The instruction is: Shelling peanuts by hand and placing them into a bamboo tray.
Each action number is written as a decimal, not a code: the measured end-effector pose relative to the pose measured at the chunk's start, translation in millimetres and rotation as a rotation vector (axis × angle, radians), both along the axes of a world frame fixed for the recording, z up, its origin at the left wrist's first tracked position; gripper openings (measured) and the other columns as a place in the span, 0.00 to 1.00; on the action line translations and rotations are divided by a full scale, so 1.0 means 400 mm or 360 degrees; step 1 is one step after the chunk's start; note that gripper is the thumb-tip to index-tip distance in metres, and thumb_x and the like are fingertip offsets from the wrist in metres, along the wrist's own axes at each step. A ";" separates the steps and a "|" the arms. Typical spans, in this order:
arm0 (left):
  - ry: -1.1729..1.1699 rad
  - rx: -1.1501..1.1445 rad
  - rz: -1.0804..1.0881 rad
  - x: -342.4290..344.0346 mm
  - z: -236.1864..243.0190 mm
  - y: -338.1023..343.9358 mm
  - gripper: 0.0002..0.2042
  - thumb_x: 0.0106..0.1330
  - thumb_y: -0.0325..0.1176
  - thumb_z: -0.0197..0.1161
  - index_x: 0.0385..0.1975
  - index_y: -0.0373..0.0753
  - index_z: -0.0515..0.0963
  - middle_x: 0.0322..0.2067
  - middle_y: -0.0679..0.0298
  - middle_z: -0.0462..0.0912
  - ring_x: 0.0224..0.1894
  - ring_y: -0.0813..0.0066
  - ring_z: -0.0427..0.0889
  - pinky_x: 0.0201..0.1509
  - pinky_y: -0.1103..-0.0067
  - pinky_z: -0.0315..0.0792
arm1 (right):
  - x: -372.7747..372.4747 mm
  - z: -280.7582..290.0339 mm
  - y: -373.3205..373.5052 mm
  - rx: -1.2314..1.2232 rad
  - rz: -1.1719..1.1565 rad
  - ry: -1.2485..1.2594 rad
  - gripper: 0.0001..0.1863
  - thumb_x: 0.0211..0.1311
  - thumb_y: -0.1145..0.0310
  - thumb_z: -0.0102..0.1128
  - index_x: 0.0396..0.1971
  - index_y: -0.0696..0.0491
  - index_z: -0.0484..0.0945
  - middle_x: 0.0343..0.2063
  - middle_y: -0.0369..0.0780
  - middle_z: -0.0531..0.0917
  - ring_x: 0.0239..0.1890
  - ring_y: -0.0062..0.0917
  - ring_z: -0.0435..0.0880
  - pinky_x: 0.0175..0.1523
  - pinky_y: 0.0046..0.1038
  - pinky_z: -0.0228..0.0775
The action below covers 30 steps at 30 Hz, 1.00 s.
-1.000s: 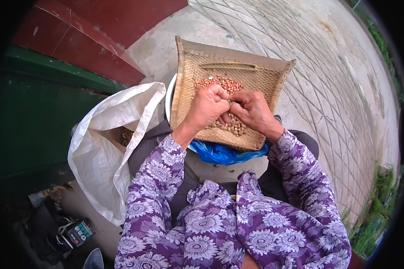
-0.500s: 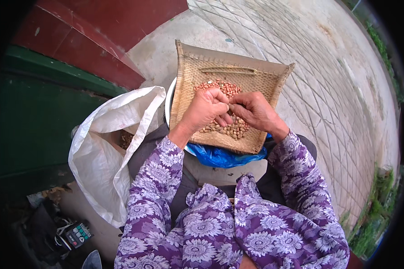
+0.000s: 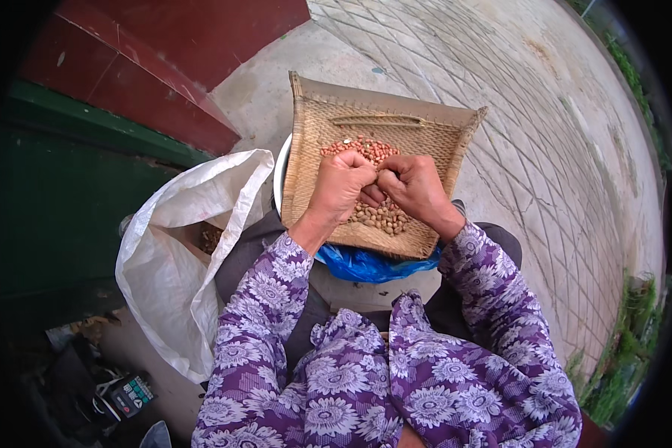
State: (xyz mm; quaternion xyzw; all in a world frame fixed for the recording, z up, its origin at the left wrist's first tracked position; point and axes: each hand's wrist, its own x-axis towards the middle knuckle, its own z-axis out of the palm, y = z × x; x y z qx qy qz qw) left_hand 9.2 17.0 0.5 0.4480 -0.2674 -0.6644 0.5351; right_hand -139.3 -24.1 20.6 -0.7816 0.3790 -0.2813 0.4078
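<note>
covering the most area, grid-lined concrete ground [image 3: 530,172] extends to the far side and right of the woven tray [image 3: 440,140], the reference for all positions. a dark green panel [image 3: 67,216] stands well to its left; a red wall [image 3: 164,52] is at its far left. a purple floral shirt [image 3: 343,373] is on the person at its near side. a white sack [image 3: 153,299], mouth open, stands just left of the tray, contents partly shadowed. a blue plastic bag [image 3: 377,267] shows below its near edge, and a white rim [image 3: 279,175] at its left edge. the left hand [image 3: 340,187] and right hand [image 3: 417,188] are together over the tray's middle, fingers drawn in to a pinch, tips meeting; what lies between them is hidden. a thin cane strip [image 3: 377,120] runs along the tray's far side. inside the tray, reddish nuts [image 3: 369,145] lie beyond the hands, and tan nuts [image 3: 384,218] lie toward the near edge.
</note>
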 end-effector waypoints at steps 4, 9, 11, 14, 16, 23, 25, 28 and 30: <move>0.0203 -0.0012 0.0027 0.004 -0.006 0.002 0.02 0.57 0.23 0.54 0.23 0.34 0.71 0.19 0.61 0.77 0.18 0.74 0.80 0.18 0.80 0.77 | -0.007 -0.008 -0.008 0.0235 -0.0114 -0.0153 0.08 0.47 0.73 0.51 0.19 0.61 0.77 0.13 0.42 0.76 0.16 0.22 0.73 0.22 0.25 0.64; 0.0396 -0.0021 0.0123 -0.005 -0.018 0.001 0.02 0.57 0.24 0.55 0.24 0.35 0.71 0.21 0.61 0.77 0.20 0.75 0.79 0.20 0.81 0.77 | -0.003 -0.025 -0.014 0.0675 -0.0267 -0.0350 0.09 0.48 0.73 0.50 0.18 0.61 0.77 0.13 0.34 0.76 0.17 0.14 0.71 0.21 0.21 0.62; 0.0404 -0.0020 0.0135 -0.005 -0.022 0.001 0.01 0.58 0.24 0.55 0.25 0.35 0.71 0.21 0.62 0.77 0.20 0.75 0.79 0.20 0.80 0.76 | -0.003 -0.028 -0.015 0.0737 -0.0278 -0.0414 0.09 0.48 0.73 0.50 0.19 0.61 0.77 0.13 0.34 0.75 0.16 0.14 0.69 0.21 0.20 0.61; 0.0444 -0.0011 0.0164 -0.007 -0.023 0.001 0.01 0.57 0.24 0.55 0.26 0.36 0.70 0.21 0.62 0.77 0.19 0.75 0.79 0.20 0.80 0.76 | -0.004 -0.028 -0.014 0.1088 -0.0297 -0.0644 0.08 0.48 0.73 0.50 0.19 0.61 0.78 0.13 0.33 0.74 0.16 0.13 0.68 0.20 0.19 0.60; 0.0470 -0.0002 0.0190 -0.008 -0.022 0.002 0.01 0.57 0.23 0.54 0.26 0.36 0.70 0.21 0.61 0.77 0.19 0.75 0.79 0.19 0.80 0.76 | 0.003 -0.036 -0.013 0.0839 -0.0314 -0.0531 0.08 0.48 0.73 0.51 0.19 0.61 0.78 0.12 0.33 0.74 0.15 0.13 0.68 0.20 0.19 0.59; 0.0277 -0.0069 0.0167 -0.006 0.012 0.015 0.01 0.56 0.22 0.53 0.27 0.35 0.71 0.20 0.59 0.77 0.16 0.76 0.77 0.18 0.80 0.75 | -0.006 -0.071 -0.057 0.0820 -0.0497 -0.0507 0.08 0.50 0.73 0.52 0.19 0.61 0.76 0.12 0.32 0.73 0.12 0.13 0.66 0.17 0.18 0.57; 0.0188 -0.0081 0.0153 -0.001 0.013 0.009 0.01 0.56 0.22 0.53 0.26 0.35 0.71 0.20 0.59 0.77 0.16 0.77 0.77 0.16 0.80 0.74 | -0.012 -0.048 -0.053 0.1077 -0.0436 -0.0698 0.07 0.52 0.73 0.51 0.19 0.59 0.74 0.12 0.32 0.71 0.11 0.14 0.65 0.16 0.17 0.54; -0.0101 0.0070 0.0177 0.001 -0.006 -0.009 0.01 0.55 0.22 0.54 0.24 0.34 0.72 0.18 0.62 0.77 0.14 0.80 0.75 0.14 0.84 0.71 | -0.011 -0.025 -0.049 0.1530 -0.0335 -0.1037 0.03 0.53 0.74 0.48 0.24 0.56 0.69 0.17 0.35 0.72 0.12 0.14 0.64 0.15 0.15 0.51; -0.0450 0.0102 0.0160 0.012 -0.029 -0.026 0.01 0.54 0.23 0.55 0.23 0.34 0.72 0.16 0.63 0.76 0.13 0.81 0.75 0.13 0.85 0.70 | -0.019 -0.010 -0.059 0.1584 -0.0295 -0.1147 0.03 0.54 0.74 0.48 0.25 0.56 0.69 0.19 0.36 0.73 0.14 0.14 0.66 0.15 0.14 0.52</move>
